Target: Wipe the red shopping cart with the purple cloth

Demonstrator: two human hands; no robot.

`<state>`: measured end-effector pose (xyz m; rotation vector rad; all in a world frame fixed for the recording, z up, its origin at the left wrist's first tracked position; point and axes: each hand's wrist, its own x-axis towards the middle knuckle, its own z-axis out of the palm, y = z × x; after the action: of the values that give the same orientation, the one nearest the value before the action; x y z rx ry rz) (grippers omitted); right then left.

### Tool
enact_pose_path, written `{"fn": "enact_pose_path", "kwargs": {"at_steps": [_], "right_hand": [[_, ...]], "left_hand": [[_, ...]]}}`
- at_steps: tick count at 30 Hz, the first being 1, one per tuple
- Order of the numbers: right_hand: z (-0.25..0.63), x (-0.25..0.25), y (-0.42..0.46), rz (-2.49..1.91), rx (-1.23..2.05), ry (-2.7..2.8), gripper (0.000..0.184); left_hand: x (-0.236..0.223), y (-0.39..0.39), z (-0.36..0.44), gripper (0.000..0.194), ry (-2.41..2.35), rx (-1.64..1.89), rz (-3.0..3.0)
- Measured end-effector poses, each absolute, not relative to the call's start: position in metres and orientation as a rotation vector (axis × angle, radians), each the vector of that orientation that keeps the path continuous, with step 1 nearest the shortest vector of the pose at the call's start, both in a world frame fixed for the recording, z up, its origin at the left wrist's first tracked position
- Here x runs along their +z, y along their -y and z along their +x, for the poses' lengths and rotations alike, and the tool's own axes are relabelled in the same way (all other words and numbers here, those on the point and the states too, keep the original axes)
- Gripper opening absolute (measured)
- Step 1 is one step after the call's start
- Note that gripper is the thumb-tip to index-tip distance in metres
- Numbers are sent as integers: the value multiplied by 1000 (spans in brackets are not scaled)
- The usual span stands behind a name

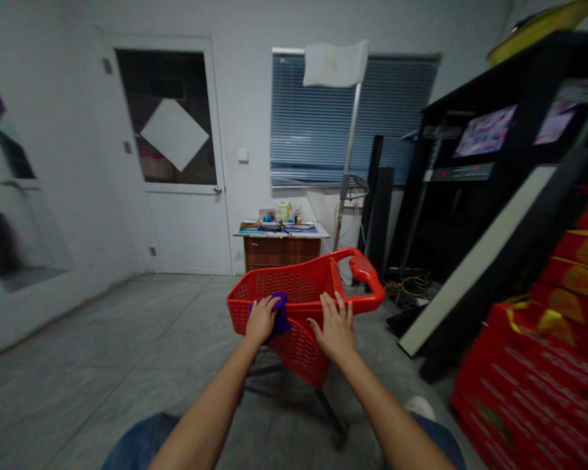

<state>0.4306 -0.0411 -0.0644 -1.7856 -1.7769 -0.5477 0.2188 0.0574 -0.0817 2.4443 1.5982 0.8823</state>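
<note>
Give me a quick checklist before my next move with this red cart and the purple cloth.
Left hand on purple cloth: ok, cloth held against the basket's side.
Right hand: ok, spread flat on the red plastic shopping cart.
Cart wheels: cannot tell, only dimly visible.
Yellow cables: not ok, lying close beside the cart.
Cloth dampness: cannot tell.

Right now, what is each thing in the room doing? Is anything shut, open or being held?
left hand, closed on the purple cloth at the cart's side
purple cloth, bunched under the left hand
right hand, fingers spread, pressed on the cart
red plastic shopping cart, upright on the floor
white door, shut
window blind, lowered over the window
wooden drawer, shut
red cartons, stacked in a pile
</note>
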Motion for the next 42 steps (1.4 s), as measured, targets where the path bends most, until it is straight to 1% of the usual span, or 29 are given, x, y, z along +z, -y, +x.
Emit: {"fn": "enact_pose_path", "kwargs": {"at_steps": [3,7,9,12,16,19,21,24,28,31,33,36,39,42], "right_hand": [[428,-65,41,-1802,-542,1769,68],[430,-66,41,-1791,-548,1774,67],[430,-66,42,-1788,-555,1775,67],[431,-65,43,-1805,-565,1786,67],[439,-62,47,-1788,-598,1813,63],[452,-60,49,-1801,-678,1680,64],[461,-60,49,-1816,-719,1585,66],[466,-61,46,-1810,-738,1559,68],[465,-60,46,-1797,-733,1571,68],[468,-58,51,-1784,-742,1613,68],[473,-57,54,-1807,-766,1539,70],[481,-58,56,-1821,-772,1403,73],[483,-59,54,-1759,-759,1421,72],[473,-60,51,-1717,-778,1402,76]], "left_hand": [[-76,-47,241,42,-1503,875,2466],[-68,-31,279,48,-1235,897,2512],[-68,-29,285,50,-1184,907,2511],[-74,-36,270,50,-1269,926,2489],[-85,-56,229,46,-1471,922,2457],[-87,-66,208,42,-1555,910,2423],[-84,-64,210,41,-1581,907,2387],[-75,-48,238,42,-1498,903,2385],[-56,-19,295,50,-1179,939,2410],[-48,-12,313,49,-1095,955,2399],[-51,-18,305,49,-1129,943,2405],[-66,-36,272,50,-1280,924,2420],[-81,-53,240,48,-1449,956,2386],[-84,-55,234,44,-1502,984,2302]]}}
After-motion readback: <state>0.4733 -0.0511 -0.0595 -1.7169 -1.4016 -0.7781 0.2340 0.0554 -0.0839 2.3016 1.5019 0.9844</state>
